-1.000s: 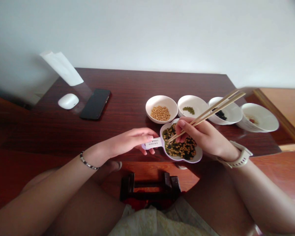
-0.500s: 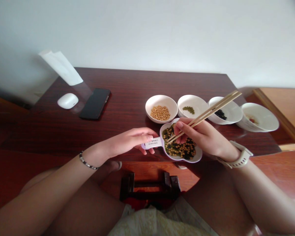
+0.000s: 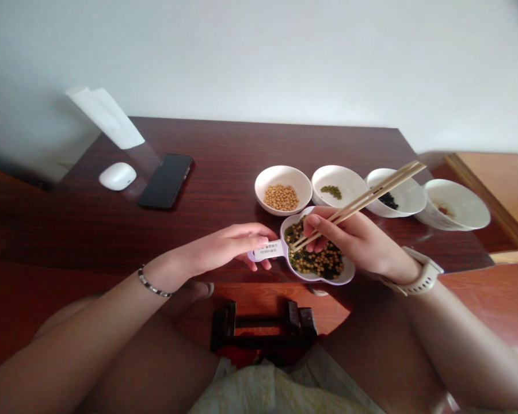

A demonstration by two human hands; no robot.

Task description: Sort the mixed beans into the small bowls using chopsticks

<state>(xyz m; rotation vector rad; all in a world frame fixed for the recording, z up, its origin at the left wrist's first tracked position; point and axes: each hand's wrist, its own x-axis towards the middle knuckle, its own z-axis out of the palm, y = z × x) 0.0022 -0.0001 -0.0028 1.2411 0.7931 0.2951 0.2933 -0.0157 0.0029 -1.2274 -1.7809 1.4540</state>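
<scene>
My left hand (image 3: 237, 245) pinches the labelled handle (image 3: 268, 250) of a white flower-shaped dish (image 3: 344, 276) full of mixed yellow, green and black beans. My right hand (image 3: 358, 238) is closed round a pair of wooden chopsticks (image 3: 371, 194), whose tips dip into the beans at the dish's left side. Behind the dish stands a row of white bowls: one with yellow soybeans (image 3: 282, 190), one with a few green beans (image 3: 337, 184), one with black beans (image 3: 399, 195), and one at the far right (image 3: 455, 206) with a few reddish beans.
A dark wooden table (image 3: 224, 149) carries a black phone (image 3: 166, 180), a white mouse (image 3: 117, 176) and a white paper packet (image 3: 107, 118) at the back left. A small dark wooden stand (image 3: 263, 330) sits below the table's near edge, by my knees.
The chopstick tips have slid slightly left within the mixed beans and the right hand shifted a little. My left hand stays on the handle.
</scene>
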